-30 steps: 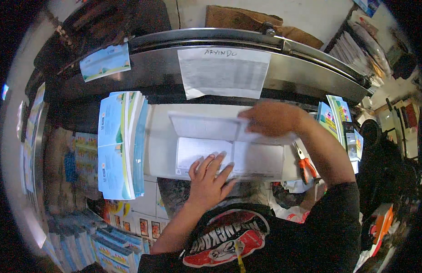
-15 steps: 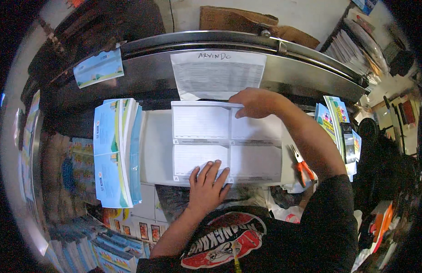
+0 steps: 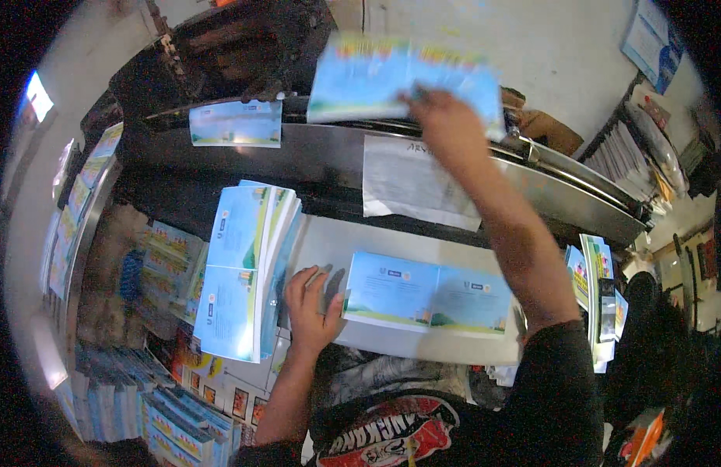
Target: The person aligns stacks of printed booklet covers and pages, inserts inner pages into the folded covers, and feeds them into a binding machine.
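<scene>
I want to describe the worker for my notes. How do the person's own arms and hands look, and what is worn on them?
Both forearms are bare: no gloves, watch or rings show on the left hand or the right hand, though the right one is motion-blurred. A short black sleeve covers the right upper arm, part of a black shirt with a red and white chest print.

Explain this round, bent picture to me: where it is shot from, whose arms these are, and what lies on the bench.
The picture comes from a wide fisheye camera worn on a person's head, looking down, so straight edges bend. Both arms are that person's own. The right hand is raised and holds a blurred blue printed sheet above a long metal machine. The left hand rests flat on the pale bench, touching the left edge of a blue booklet cover lying there. Left of it sits a stack of similar blue covers. A white paper hangs on the machine's front.
</scene>
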The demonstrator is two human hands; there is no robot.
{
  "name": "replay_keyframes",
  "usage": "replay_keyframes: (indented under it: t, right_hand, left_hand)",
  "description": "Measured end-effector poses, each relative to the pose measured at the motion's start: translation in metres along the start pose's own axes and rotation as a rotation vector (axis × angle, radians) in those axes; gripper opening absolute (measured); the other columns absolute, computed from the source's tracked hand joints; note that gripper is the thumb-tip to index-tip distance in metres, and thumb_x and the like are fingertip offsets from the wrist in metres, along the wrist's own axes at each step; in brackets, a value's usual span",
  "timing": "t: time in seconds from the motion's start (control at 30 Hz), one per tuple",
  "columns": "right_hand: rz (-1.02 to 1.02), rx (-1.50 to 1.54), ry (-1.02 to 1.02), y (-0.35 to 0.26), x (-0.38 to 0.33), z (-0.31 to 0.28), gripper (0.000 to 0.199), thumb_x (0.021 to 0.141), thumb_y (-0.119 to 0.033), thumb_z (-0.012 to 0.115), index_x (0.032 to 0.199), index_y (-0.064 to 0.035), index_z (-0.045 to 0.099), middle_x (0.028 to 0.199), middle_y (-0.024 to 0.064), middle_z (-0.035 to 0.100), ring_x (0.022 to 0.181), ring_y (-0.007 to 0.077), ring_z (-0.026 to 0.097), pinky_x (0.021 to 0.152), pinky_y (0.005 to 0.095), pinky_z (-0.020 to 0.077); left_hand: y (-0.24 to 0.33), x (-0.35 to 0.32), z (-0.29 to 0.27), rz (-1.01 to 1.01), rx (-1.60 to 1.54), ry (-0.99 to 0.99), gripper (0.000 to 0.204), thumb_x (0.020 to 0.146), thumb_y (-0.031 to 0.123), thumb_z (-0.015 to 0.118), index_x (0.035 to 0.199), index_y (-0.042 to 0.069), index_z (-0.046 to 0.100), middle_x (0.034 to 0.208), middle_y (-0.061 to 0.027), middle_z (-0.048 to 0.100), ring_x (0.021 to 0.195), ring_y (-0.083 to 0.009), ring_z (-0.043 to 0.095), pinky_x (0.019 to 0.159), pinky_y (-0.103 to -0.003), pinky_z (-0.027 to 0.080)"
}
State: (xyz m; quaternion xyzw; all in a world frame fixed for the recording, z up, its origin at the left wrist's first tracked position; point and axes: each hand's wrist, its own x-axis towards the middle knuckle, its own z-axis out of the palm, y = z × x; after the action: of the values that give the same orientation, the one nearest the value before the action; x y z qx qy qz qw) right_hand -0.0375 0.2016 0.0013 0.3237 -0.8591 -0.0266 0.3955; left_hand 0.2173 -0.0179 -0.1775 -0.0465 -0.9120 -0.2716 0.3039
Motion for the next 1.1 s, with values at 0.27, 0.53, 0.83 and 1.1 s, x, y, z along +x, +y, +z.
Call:
replay_keyframes:
  t: [0.27,0.53,0.83,1.1]
  right_hand:
    - [0.047,0.509,-0.841,-0.081,-0.101,-0.031,0.042,0.088,-0.024,0.06,0.127,-0.0078,0.056,0.122,0.0162,0.06,0.112,0.0339,0.058,0.092,0.0463,0.0484]
    - [-0.141,0.269,-0.793,-0.109,-0.228,-0.119,0.063,0.076,-0.033,0.075,0.127,-0.0053,0.052,0.135,0.0228,0.049,0.122,0.0425,0.049,0.1,0.048,0.0443]
    - [0.222,0.334,-0.804,-0.036,-0.135,-0.113,0.021,0.081,-0.016,0.066,0.099,-0.0046,0.063,0.088,0.0218,0.065,0.085,0.0436,0.062,0.073,0.05,0.0493]
    - [0.136,0.449,-0.9,0.01,-0.128,-0.014,0.032,0.083,-0.022,0.066,0.111,-0.0067,0.064,0.097,0.0225,0.067,0.089,0.0413,0.064,0.082,0.0505,0.0495]
  left_hand:
    - [-0.017,-0.002,-0.003,-0.221,-0.14,-0.031,0.045,0.087,0.034,0.063,0.12,0.003,0.058,0.127,-0.0201,0.052,0.121,-0.0406,0.044,0.108,-0.052,0.029]
    - [-0.016,-0.001,0.006,-0.142,-0.251,-0.044,0.046,0.084,0.032,0.068,0.119,0.004,0.059,0.123,-0.0174,0.056,0.116,-0.038,0.05,0.101,-0.048,0.036]
    - [0.057,-0.052,0.024,0.175,-0.141,-0.199,0.055,0.083,0.046,0.065,0.128,0.016,0.056,0.139,-0.0093,0.048,0.129,-0.028,0.043,0.105,-0.051,0.029]
    - [0.051,-0.055,0.036,0.194,-0.036,-0.278,0.056,0.085,0.049,0.063,0.13,0.018,0.054,0.141,-0.0081,0.046,0.131,-0.0242,0.042,0.107,-0.051,0.028]
